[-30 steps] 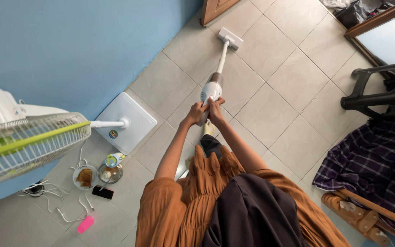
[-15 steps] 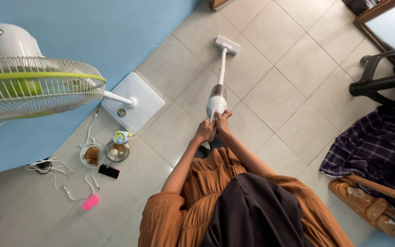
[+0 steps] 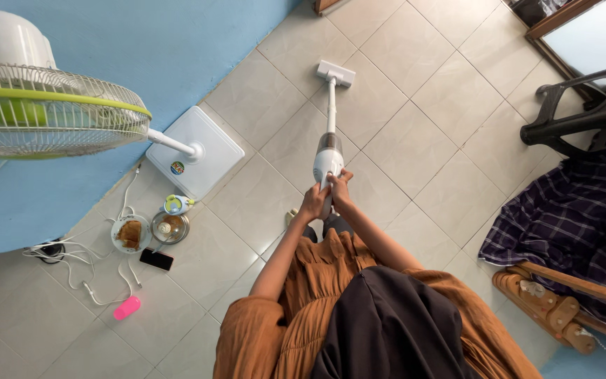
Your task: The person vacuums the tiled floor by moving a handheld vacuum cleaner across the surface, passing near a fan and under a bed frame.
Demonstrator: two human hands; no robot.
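Observation:
A white stick vacuum cleaner (image 3: 329, 151) stretches away from me over the beige floor tiles, its flat head (image 3: 335, 73) resting on the floor near the blue wall. My left hand (image 3: 313, 201) and my right hand (image 3: 339, 189) both grip its handle just behind the motor body, side by side and touching. My orange dress and a dark cloth fill the lower middle of the view.
A standing fan (image 3: 50, 105) with a square white base (image 3: 194, 160) is at the left. Beside it lie a plate of food (image 3: 130, 234), a small bowl (image 3: 165, 228), a black phone (image 3: 156, 259), white cables and a pink object (image 3: 127, 307). A black chair (image 3: 583, 116) and plaid cloth (image 3: 576, 224) are right.
The vacuum has been drawn back from the wooden door, its head now further out on the tiles. The view has swung, so the fan sits higher at the left.

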